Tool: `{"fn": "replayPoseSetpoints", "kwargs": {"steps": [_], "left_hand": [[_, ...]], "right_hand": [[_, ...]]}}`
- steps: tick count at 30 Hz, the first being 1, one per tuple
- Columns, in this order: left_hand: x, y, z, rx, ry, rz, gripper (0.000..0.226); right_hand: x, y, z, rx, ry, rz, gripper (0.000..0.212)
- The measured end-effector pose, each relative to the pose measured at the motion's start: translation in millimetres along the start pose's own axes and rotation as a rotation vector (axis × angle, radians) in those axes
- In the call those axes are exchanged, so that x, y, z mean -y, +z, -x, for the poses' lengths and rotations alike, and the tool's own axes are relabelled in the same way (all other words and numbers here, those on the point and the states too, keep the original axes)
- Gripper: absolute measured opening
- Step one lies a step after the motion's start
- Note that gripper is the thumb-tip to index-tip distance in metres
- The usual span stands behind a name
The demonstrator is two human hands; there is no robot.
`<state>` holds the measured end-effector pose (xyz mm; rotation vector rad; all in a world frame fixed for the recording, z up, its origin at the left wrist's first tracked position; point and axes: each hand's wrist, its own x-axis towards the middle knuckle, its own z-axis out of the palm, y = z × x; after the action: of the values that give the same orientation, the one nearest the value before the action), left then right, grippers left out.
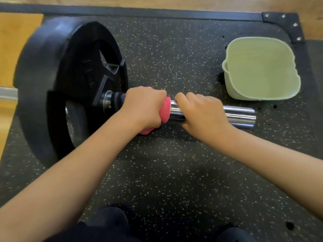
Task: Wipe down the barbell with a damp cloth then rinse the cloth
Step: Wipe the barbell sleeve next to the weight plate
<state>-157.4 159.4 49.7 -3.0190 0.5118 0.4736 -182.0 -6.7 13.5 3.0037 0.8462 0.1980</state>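
Observation:
The barbell's chrome sleeve (239, 115) lies across the middle of the speckled rubber floor, with a black weight plate (57, 88) on it at the left. My left hand (143, 105) is wrapped around the sleeve next to the plate's collar, shut on a pink cloth (165, 110) that bulges out on its right side and below it. My right hand (202, 112) grips the bare sleeve just to the right of the cloth. The sleeve's open end sticks out past my right hand.
A pale green basin (229, 86) stands on the floor at the upper right, just beyond the sleeve's end; I cannot tell what is inside. Dark wet spots dot the mat near it. Wooden flooring borders the mat at the left and top. My knees show at the bottom edge.

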Motion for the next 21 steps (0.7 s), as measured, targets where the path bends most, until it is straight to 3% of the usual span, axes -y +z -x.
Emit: {"fn": "replayPoseSetpoints", "kwargs": {"steps": [4, 7, 11, 13, 15, 17, 19, 21], "left_hand": [[-3, 26, 11, -0.322, 0.052, -0.054, 0.03], [-4, 42, 14, -0.516, 0.063, -0.099, 0.029], [-6, 46, 14, -0.602, 0.069, -0.089, 0.026], [-5, 45, 10, -0.59, 0.072, -0.088, 0.03], [-4, 39, 7, -0.564, 0.085, -0.121, 0.035], [-3, 29, 4, -0.434, 0.1, -0.116, 0.036], [-1, 13, -3, -0.13, 0.054, -0.049, 0.033], [0, -2, -9, 0.097, 0.033, -0.008, 0.038]], "right_hand": [[-4, -11, -14, 0.276, -0.009, -0.04, 0.034], [-15, -24, -33, 0.535, -0.01, -0.219, 0.038], [-34, -29, -59, 1.054, 0.037, -0.689, 0.035], [-38, -32, -63, 1.109, 0.035, -0.746, 0.033], [-33, -34, -54, 0.96, 0.07, -0.603, 0.039], [-18, -27, -30, 0.55, 0.07, -0.228, 0.047], [0, -12, -4, 0.165, 0.016, 0.055, 0.053], [8, -2, 7, 0.032, 0.01, 0.154, 0.06]]}}
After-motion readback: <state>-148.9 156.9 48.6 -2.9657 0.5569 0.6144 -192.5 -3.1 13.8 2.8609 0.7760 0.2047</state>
